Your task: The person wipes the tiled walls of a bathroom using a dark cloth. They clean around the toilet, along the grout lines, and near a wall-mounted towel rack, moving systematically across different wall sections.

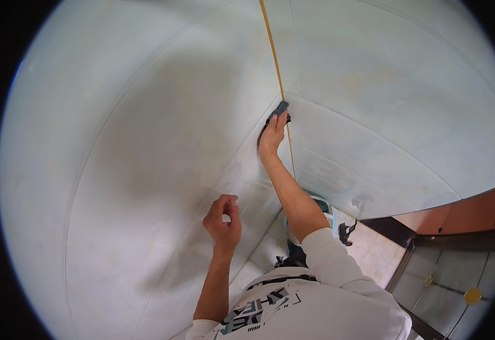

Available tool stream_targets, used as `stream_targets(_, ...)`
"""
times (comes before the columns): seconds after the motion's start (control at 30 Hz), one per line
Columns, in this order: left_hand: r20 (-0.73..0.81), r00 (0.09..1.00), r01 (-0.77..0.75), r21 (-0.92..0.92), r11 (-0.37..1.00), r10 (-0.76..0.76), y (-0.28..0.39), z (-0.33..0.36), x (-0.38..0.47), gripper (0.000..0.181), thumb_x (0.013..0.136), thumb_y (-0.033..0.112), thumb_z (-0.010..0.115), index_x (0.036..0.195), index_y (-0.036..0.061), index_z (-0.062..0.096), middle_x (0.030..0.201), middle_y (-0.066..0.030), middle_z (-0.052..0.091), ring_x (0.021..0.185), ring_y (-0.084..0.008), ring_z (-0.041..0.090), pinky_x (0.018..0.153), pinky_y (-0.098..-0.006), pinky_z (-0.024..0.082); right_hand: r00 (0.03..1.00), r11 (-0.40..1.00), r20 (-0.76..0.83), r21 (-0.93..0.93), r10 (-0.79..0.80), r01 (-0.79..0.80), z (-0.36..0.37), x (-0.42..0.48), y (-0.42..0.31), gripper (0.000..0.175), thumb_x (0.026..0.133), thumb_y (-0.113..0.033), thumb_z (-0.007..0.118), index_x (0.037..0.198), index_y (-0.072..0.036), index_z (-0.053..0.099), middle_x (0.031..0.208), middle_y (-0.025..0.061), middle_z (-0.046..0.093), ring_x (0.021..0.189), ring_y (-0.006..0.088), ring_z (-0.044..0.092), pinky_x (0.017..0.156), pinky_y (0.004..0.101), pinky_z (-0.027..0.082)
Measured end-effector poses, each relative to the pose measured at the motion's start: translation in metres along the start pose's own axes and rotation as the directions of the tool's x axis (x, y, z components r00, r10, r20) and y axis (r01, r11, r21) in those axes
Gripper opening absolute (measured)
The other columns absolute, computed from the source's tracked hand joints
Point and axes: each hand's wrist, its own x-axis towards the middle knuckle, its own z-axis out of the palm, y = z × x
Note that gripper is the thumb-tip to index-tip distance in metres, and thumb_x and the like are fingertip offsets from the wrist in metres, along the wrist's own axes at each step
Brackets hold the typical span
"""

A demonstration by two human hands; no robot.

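Note:
My right hand (274,132) is raised into the corner of two pale tiled walls and presses a dark grey cloth (279,109) against the seam. A yellow-brown line (273,46) runs along that corner, above and below the cloth. Part of the cloth is hidden under my fingers and palm. My left hand (223,223) hovers lower, before the left wall (145,161). Its fingers are loosely curled, with a gap between thumb and forefinger, and I see nothing in it. The right wall (392,72) curves away at the other side.
Below my right arm stands a bucket with a light blue rim (333,222) and something dark green inside, partly hidden. A small black object (346,233) is beside it. A dark threshold (398,265) divides the pale floor tiles (370,246) from greyer tiles (453,272). Reddish-brown panels (464,214) stand at right.

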Motion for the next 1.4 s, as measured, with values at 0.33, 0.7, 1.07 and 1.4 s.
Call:
stream_targets(0.33, -0.099, 0.976, -0.201, -0.068, 0.977, 0.194, 0.009, 0.017, 0.015, 0.010, 0.097, -0.004, 0.060, 0.106, -0.0010, 0.065, 0.093, -0.0087, 0.075, 0.063, -0.0134, 0.070, 0.062, -0.0244, 0.053, 0.845, 0.878, 0.236, 0.115, -0.479, 0.465, -0.013, -0.172, -0.035, 0.068, 0.106, -0.010, 0.051, 0.164, 0.000, 0.017, 0.171, 0.0233, 0.014, 0.157, 0.0470, 0.009, 0.127, 0.0470, 0.012)
stream_targets(0.7, -0.123, 0.991, -0.069, -0.177, 0.982, 0.048, 0.024, -0.001, 0.000, 0.013, 0.094, -0.004, 0.063, 0.105, 0.0025, 0.066, 0.093, -0.0064, 0.076, 0.061, -0.0143, 0.070, 0.056, -0.0253, 0.052, 0.986, 0.998, 0.161, -0.046, -0.029, 0.037, -0.005, -0.005, -0.069, 0.058, 0.109, -0.021, 0.045, 0.157, 0.009, 0.028, 0.170, 0.0234, 0.020, 0.157, 0.0389, 0.018, 0.127, 0.0394, 0.018)
stream_targets(1.07, -0.079, 0.993, -0.106, -0.181, 0.978, 0.093, 0.036, -0.002, 0.000, 0.017, 0.095, -0.004, 0.062, 0.111, 0.0017, 0.063, 0.094, -0.0073, 0.076, 0.061, -0.0149, 0.070, 0.058, -0.0257, 0.053, 0.985, 0.981, 0.117, -0.136, -0.125, 0.141, -0.009, -0.004, -0.080, 0.051, 0.105, -0.015, 0.048, 0.148, 0.012, 0.042, 0.163, 0.0287, 0.032, 0.149, 0.0417, 0.035, 0.123, 0.0412, 0.030)
stream_targets(1.4, -0.054, 0.992, -0.125, -0.202, 0.971, 0.117, 0.043, 0.009, 0.004, 0.012, 0.094, -0.004, 0.063, 0.104, 0.0030, 0.065, 0.093, -0.0050, 0.076, 0.060, -0.0141, 0.070, 0.057, -0.0252, 0.053, 0.971, 0.962, 0.139, -0.169, -0.193, 0.215, -0.014, 0.011, -0.070, 0.053, 0.105, -0.016, 0.047, 0.151, 0.010, 0.040, 0.164, 0.0261, 0.031, 0.152, 0.0408, 0.031, 0.124, 0.0419, 0.027)
